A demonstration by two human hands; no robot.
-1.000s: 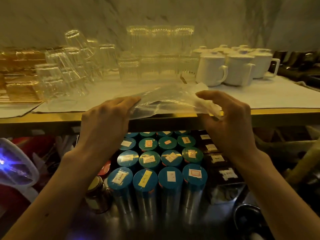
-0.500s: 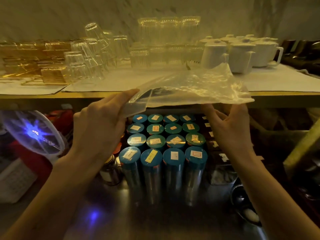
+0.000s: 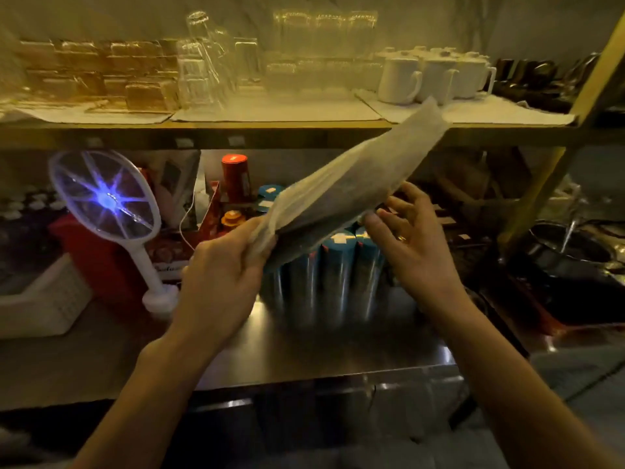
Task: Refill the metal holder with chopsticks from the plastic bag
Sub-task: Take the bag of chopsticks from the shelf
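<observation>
- The left hand's (image 3: 220, 282) fingers (image 3: 236, 243) and thumb are curled round the lower left end of the plastic bag (image 3: 355, 177), gripping it firmly and bunching the film there.
- The right hand (image 3: 416, 242) is turned palm up, its fingers (image 3: 411, 198) spread and loosely bent, holding nothing. Its thumb tip lies right at the bag's lower edge, about halfway along. The blur hides whether it touches the film.
- The bag is in the air between the two hands, slanting from the left hand up and to the right. Its free end is in front of the shelf (image 3: 270, 130) edge.
- Through the cloudy film the bag looks dark along its length, but its contents are too blurred to make out.
- Below the bag, a tight cluster of blue-lidded tins (image 3: 338, 265) stands upright toward the back of the counter (image 3: 321, 350), near its middle. The bag and both hands are above their lids.
- Left of the tins, a red can (image 3: 235, 174) stands at the back of the counter.
- Further left, a white fly swatter (image 3: 101, 194) stands on its handle base on the left part of the counter, with a blue glow at the centre of its round head.
- A white basket (image 3: 37, 299) sits at the counter's left edge.
- On the shelf above, clear glasses (image 3: 203, 66) stand left of centre and white mugs (image 3: 399, 79) toward the right end.
</observation>
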